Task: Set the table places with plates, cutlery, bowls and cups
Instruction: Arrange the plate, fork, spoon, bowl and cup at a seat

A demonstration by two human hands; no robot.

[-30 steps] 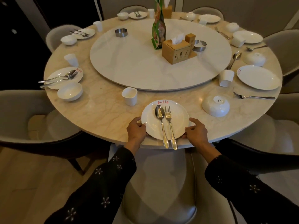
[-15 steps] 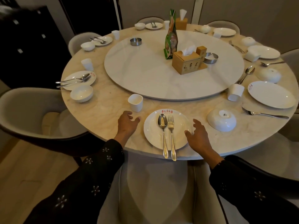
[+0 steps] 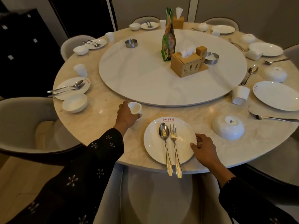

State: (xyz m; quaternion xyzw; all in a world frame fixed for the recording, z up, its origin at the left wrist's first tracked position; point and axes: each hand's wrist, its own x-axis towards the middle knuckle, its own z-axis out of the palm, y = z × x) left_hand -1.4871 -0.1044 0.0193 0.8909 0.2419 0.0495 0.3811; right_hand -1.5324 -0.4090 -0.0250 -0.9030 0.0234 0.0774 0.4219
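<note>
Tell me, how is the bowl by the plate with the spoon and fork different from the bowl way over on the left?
The near bowl is flipped upside down, its base showing; the left bowl sits right way up, open on top. The near bowl looks bigger, but it's closer to the camera. Both are plain white.

The left hand (image 3: 127, 116) gripped a small white cup (image 3: 135, 108) standing on the marble bench (image 3: 100, 120), just left of the near plate (image 3: 168, 141). A spoon (image 3: 165, 146) and fork (image 3: 175, 147) lay side by side on that plate, handles overhanging the bench edge. The right hand (image 3: 204, 150) touched the plate's right rim, its fingers (image 3: 194, 145) curled at the edge. An upturned bowl (image 3: 227, 126) sat further right.
</note>
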